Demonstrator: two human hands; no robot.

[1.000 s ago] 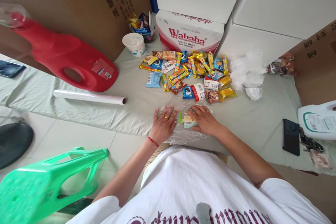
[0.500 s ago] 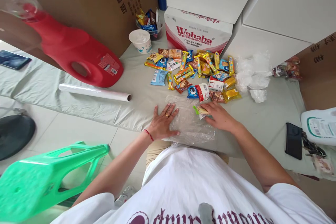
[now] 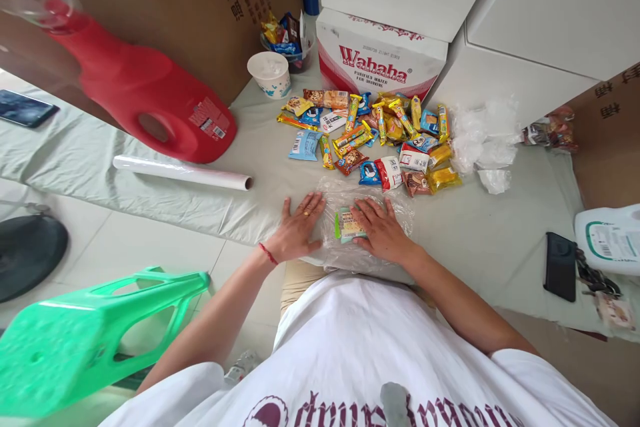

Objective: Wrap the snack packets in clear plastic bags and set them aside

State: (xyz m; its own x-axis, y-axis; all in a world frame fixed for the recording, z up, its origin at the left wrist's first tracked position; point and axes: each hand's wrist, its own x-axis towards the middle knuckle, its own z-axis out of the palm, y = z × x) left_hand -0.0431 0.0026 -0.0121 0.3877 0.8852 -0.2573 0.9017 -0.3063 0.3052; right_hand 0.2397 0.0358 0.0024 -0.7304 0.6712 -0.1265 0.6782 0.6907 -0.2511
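Note:
A sheet of clear plastic wrap (image 3: 333, 255) lies on the cloth-covered surface in front of me. On it rests a small green and yellow snack packet (image 3: 346, 225), lying flat. My right hand (image 3: 381, 230) is over the packet's right end, fingers stretched out and touching it; that end is hidden. At the wrap's left edge, my left hand (image 3: 299, 230) lies flat with its fingers extended and holds nothing. Just beyond the wrap is a spread of wrapped snacks (image 3: 353, 140) in yellow, blue, red and brown.
A roll of plastic wrap (image 3: 183, 172) lies left, below a large red jug (image 3: 165, 103). A paper cup (image 3: 270, 75) and a Wahaba carton (image 3: 380, 57) stand behind. Crumpled clear plastic (image 3: 483, 140) and a black phone (image 3: 560, 267) are right; a green stool (image 3: 90, 340) is lower left.
My right hand has moved left with the snack packet, which now lies on the middle of the wrap, and its fingers have straightened. My left hand has shifted slightly left.

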